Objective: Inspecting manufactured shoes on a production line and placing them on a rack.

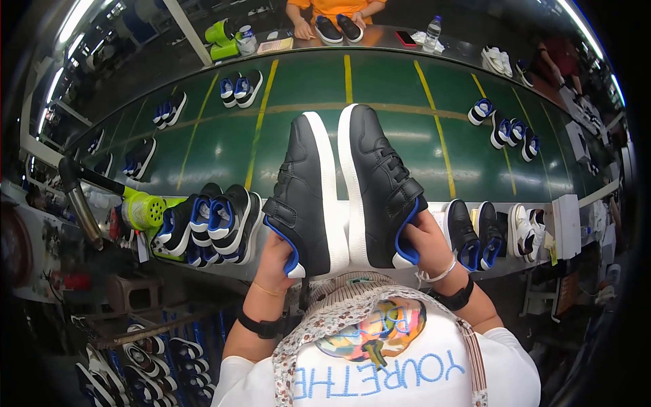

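Note:
A pair of black sneakers with white soles, blue linings and strap fastenings is held up side by side, toes pointing away from me. My left hand [273,261] is closed on the left sneaker [298,176], its fingers hidden inside the heel opening. Likewise, my right hand [428,243] grips the right sneaker [376,176] from within its opening, fingers mostly out of sight. The white soles face each other with a narrow gap between them. Beneath the sneakers runs the bench edge along a green conveyor belt [312,81].
Several black sneakers [227,220] are stacked at left beside a lime-green hot-air blower [144,210]. To the right stand a black pair [462,230] and white shoes [521,230]. More pairs ride the belt. Opposite, a person in orange [332,8] handles black shoes. Shoe racks [146,366] stand lower left.

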A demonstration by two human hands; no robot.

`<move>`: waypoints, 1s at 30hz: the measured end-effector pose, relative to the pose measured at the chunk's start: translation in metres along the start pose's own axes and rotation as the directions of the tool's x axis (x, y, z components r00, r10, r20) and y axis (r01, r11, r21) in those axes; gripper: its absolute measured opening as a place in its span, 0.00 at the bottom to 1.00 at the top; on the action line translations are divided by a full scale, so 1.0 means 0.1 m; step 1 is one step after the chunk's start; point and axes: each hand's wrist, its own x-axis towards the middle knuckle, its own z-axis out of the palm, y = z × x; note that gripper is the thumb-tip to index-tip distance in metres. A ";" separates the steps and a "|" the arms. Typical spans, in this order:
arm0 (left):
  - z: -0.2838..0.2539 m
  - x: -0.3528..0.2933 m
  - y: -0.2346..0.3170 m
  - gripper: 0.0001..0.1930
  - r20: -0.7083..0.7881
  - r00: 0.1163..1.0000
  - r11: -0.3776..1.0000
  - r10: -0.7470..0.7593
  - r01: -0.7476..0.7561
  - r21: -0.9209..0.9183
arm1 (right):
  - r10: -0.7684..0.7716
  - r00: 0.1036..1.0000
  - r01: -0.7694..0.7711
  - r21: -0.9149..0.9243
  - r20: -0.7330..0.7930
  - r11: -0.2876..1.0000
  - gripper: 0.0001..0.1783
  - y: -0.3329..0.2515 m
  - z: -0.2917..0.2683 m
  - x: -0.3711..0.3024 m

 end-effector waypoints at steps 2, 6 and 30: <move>0.00 0.03 -0.03 0.26 0.036 0.999 1.000 0.005 -0.004 -0.023 | 0.032 0.999 -0.031 0.049 -0.021 0.998 0.33 0.00 0.00 0.00; 0.04 0.06 -0.02 0.25 0.112 0.993 0.996 -0.044 0.053 -0.076 | 0.019 1.000 -0.017 0.148 -0.010 0.989 0.28 0.04 -0.01 0.03; 0.09 0.02 0.03 0.29 0.135 0.990 0.981 -0.051 0.024 0.192 | 0.069 0.998 -0.070 0.168 0.009 0.983 0.28 0.11 -0.10 -0.03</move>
